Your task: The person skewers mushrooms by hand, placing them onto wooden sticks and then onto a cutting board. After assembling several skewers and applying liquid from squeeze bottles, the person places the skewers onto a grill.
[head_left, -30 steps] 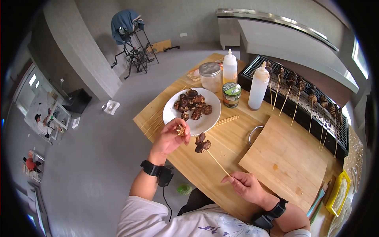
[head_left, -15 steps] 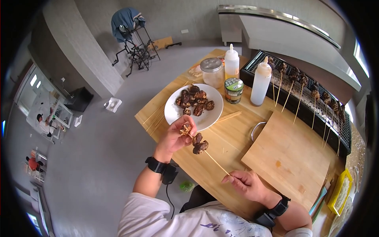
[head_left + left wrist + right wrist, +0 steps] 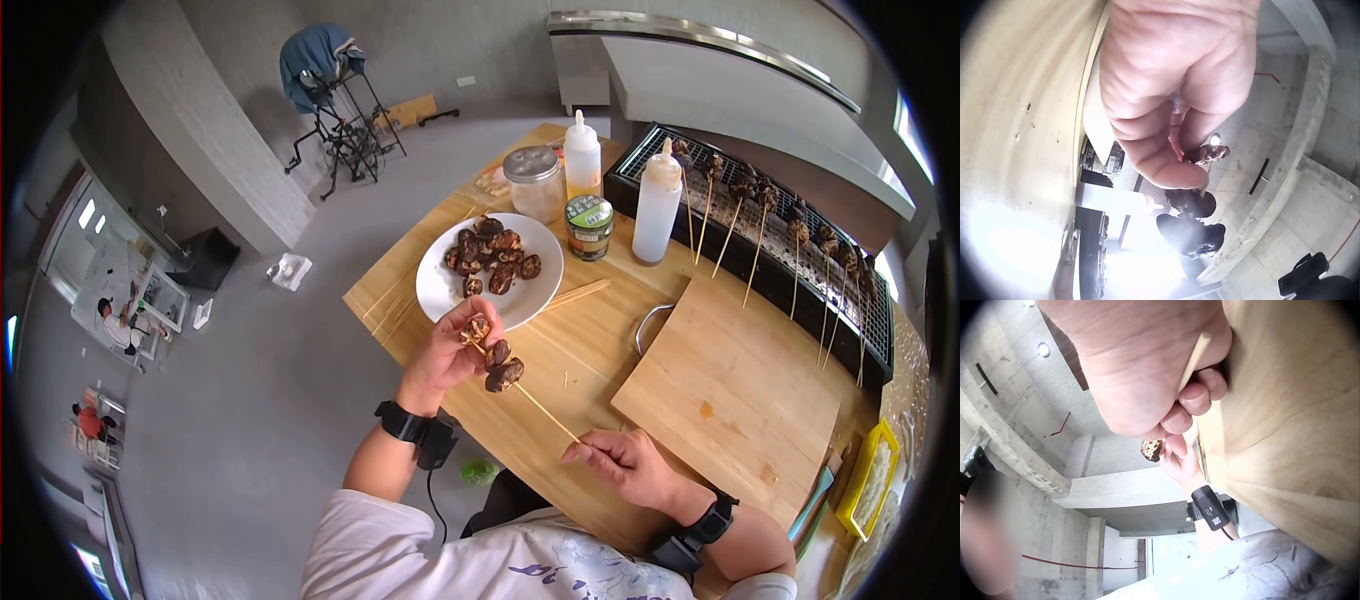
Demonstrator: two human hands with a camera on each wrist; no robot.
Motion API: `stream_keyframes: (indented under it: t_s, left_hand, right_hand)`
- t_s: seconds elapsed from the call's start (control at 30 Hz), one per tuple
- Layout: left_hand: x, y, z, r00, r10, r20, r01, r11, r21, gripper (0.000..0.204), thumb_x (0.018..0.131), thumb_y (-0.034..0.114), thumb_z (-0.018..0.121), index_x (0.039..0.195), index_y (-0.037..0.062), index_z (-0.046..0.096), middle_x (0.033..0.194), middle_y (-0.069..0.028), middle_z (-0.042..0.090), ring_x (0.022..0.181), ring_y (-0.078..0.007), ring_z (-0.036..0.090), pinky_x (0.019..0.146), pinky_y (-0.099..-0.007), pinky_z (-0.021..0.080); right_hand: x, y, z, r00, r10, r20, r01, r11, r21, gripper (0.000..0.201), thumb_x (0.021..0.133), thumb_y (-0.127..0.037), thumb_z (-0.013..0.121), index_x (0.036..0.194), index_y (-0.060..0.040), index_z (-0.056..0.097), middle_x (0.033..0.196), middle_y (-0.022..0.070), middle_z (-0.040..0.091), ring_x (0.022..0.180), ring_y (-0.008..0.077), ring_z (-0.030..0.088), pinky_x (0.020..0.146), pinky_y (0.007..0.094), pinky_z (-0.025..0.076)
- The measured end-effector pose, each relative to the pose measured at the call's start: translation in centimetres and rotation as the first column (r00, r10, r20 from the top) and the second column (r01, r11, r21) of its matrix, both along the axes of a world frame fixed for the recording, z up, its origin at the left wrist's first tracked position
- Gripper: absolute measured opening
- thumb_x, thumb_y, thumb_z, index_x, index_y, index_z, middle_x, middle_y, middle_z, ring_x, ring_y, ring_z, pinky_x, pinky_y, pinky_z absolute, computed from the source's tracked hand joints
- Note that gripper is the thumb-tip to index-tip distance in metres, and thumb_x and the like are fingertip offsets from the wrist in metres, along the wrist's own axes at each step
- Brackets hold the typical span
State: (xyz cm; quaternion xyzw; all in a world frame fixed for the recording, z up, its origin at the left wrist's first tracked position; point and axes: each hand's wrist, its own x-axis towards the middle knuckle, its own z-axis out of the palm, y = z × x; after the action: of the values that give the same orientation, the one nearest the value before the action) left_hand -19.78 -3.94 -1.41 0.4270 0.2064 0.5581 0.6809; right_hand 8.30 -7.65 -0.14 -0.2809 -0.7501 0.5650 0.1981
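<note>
My left hand (image 3: 440, 358) pinches a dark brown mushroom (image 3: 478, 327) with a pale cracked cap at the upper end of a bamboo skewer (image 3: 545, 412). Two darker mushrooms (image 3: 504, 376) are threaded just below it. The lower part of the skewer is held by my right hand (image 3: 637, 470) over the table's front edge; its butt end sticks out past the curled fingers (image 3: 1195, 400) in the right wrist view. In the left wrist view, thumb and fingers close around the top mushroom (image 3: 1210, 154). Just beyond the left hand, a white plate (image 3: 545, 290) bears several more mushrooms (image 3: 490, 255).
Loose skewers (image 3: 575, 294) lie beside the plate. Behind stand a lidded jar (image 3: 535, 190), a green-topped can (image 3: 589, 228) and two squeeze bottles (image 3: 656, 215). A cutting board (image 3: 730, 390) is at right, before a black grill (image 3: 625, 185) with several mushroom skewers. A yellow tray (image 3: 866, 480) sits far right.
My left hand has brought its mushroom from apart to the skewer's upper end, and it now sits close to the other two. The right hand has stayed nearly still.
</note>
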Motion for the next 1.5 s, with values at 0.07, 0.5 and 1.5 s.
stream_keyframes:
  t_s: [0.07,0.5,1.5]
  left_hand:
    - [0.0,-0.1,0.0,1.0,0.026,-0.011,-0.026,1.0,-0.013,0.015,0.087,0.017,0.053,0.096,0.0067,0.047,0.072,-0.0019,0.047,0.055,-0.0076,0.048,0.038,-0.0163,0.037]
    - [0.5,-0.3,0.3,1.0,0.027,0.012,-0.026,0.999,-0.029,0.017,0.088,0.016,0.052,0.1,0.0066,0.045,0.071,-0.0009,0.043,0.052,-0.007,0.044,0.036,-0.0169,0.032]
    - [0.6,-2.1,2.7,0.876,0.268,-0.402,-0.319,0.946,-0.064,0.024,0.084,-0.002,0.042,0.102,0.0007,0.057,0.076,-0.0038,0.058,0.056,-0.0091,0.053,0.048,-0.0217,0.045]
  right_hand:
    - [0.0,0.0,0.0,1.0,0.0,-0.008,0.001,1.0,0.003,0.015,0.088,-0.016,0.051,0.089,-0.0068,0.063,0.056,0.0095,0.051,0.044,0.0154,0.042,0.045,0.0273,0.037]
    - [0.0,0.0,0.0,1.0,-0.002,-0.02,0.001,1.0,-0.023,0.015,0.089,-0.015,0.05,0.089,-0.0066,0.063,0.055,0.0083,0.05,0.045,0.0138,0.04,0.046,0.0265,0.037]
    - [-0.1,0.0,0.3,0.999,-0.039,-0.023,0.036,0.993,-0.108,0.017,0.09,-0.014,0.047,0.088,-0.0055,0.062,0.05,0.0037,0.038,0.045,0.0098,0.033,0.044,0.0251,0.032]
